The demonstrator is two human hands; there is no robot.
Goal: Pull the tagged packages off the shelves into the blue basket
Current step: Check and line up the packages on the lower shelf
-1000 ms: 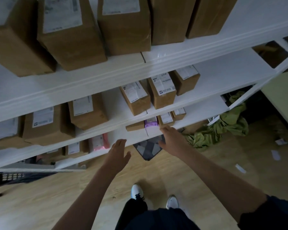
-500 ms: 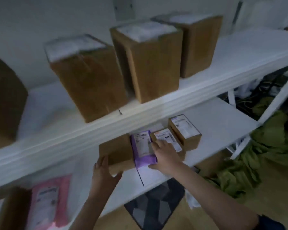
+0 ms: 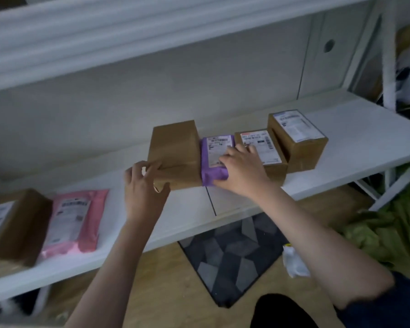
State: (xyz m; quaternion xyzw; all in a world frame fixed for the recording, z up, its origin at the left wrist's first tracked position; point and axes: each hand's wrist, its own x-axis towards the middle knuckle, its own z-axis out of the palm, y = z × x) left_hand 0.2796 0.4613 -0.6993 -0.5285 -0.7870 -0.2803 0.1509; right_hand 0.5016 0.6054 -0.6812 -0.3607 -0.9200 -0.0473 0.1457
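The white shelf (image 3: 234, 204) carries six packages in view. Four are brown boxes: an unlabelled one (image 3: 175, 152) at mid-shelf, a flat labelled box (image 3: 268, 150) and a taller labelled box (image 3: 298, 138) toward the right end, and one (image 3: 14, 223) at the left end. Two are soft mailers: a pink mailer (image 3: 74, 216) lying beside the left-end box, and the purple mailer (image 3: 217, 159) wedged between the unlabelled box and the flat one, touching both.

The left hand (image 3: 143, 188) grips the near left corner of the unlabelled box, fingers curled over its top. The right hand (image 3: 242, 171) lies on the purple mailer, thumb hooked round its near end, fingers spread across onto the flat box's label.

The blue basket is not in view. The purple mailer looks like the package being picked.

Risks: pulled while pinched, the mailer may drag a neighbour off the front edge; its slack plastic may slip from a thumb-only hold. No separate tag is legible.
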